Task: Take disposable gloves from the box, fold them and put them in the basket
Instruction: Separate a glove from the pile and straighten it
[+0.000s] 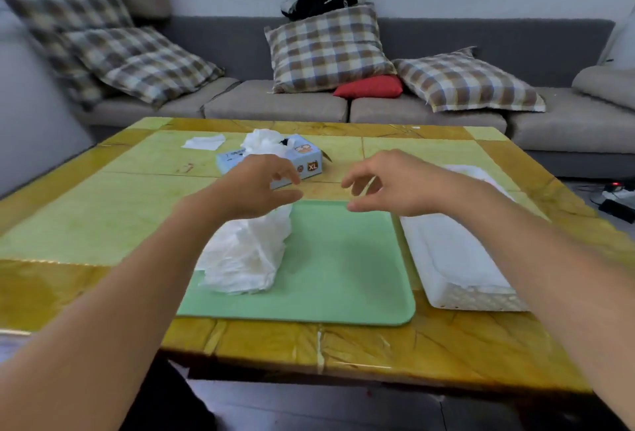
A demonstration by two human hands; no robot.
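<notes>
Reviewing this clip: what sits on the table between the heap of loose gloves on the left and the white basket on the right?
In the head view, only the bare surface of the green tray lies between the glove heap and the basket.

Mint-green flat plastic tray (343, 265) on a yellow-and-lime marbled table (103, 190); crumpled translucent white gloves (244, 255); white perforated plastic basket (477, 298); pale blue cardboard glove box (305, 162); brown-checked pillows (326, 49); red cushion (369, 87); grey sofa (275, 104).
</notes>
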